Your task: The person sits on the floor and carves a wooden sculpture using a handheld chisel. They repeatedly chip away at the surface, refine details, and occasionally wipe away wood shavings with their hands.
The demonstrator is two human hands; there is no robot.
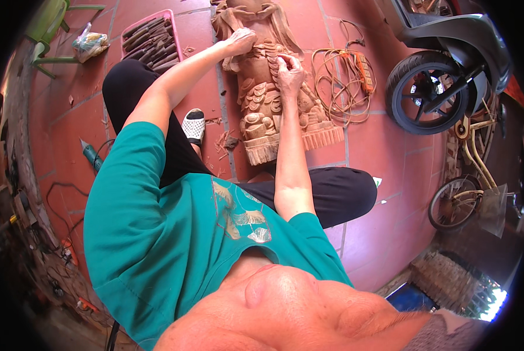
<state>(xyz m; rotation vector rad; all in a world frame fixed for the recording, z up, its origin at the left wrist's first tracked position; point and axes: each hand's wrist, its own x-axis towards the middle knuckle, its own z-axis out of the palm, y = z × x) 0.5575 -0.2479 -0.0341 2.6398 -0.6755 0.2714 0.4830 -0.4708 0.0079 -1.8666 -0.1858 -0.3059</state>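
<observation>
A carved wooden statue (253, 88), with folds of robe and rows of round coin-like shapes, lies on the tiled floor in front of me. Its ridged base points toward me and its top runs out of the picture. My left hand (241, 41) rests against the upper left part of the carving, its fingers curled in. Lower down and to the right, my right hand (291, 74) is bent with thumb and fingers drawn together at the carved surface. Anything small inside either hand is too hidden to make out.
A pink tray (176, 36) of chisel-like tools stands at the left. An orange power strip (365, 73) with coiled cable lies right of the statue. Farther right are a motorbike wheel (428, 92) and a bicycle (456, 202). Wood chips (222, 143) lie by my sandal (194, 126).
</observation>
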